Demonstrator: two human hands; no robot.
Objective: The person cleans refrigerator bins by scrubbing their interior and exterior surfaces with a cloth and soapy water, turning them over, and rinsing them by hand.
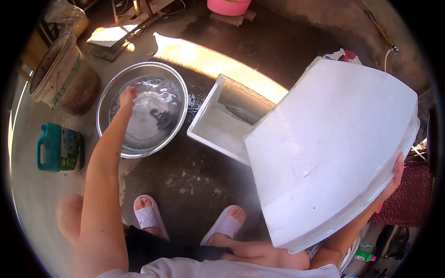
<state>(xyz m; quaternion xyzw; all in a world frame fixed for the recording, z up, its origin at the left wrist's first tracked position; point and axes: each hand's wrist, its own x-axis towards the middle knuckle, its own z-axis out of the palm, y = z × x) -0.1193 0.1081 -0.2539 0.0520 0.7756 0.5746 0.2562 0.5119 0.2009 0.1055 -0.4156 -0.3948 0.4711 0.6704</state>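
Observation:
My left hand [128, 96] is over the near left part of a wide metal basin [183, 113] of soapy-looking water. Its fingers look curled together, and whatever they may hold is too small to make out. A dark grey patch shows in the water to the right of it. With my right hand [395, 175] I grip the rim of a large white plastic drawer [333, 134], tilted above my lap, a broad smooth side facing up. The fingers are partly hidden behind the rim. Just beyond its left edge, an open white box [208, 127] stands on the floor.
A teal jug [50, 150] and a dirty bucket [69, 78] stand at the left. A pink tub [228, 6] is at the top. Wet floor lies around my slippers [150, 217]. On the right are a dark red patterned surface [410, 194] and a green bottle [364, 255].

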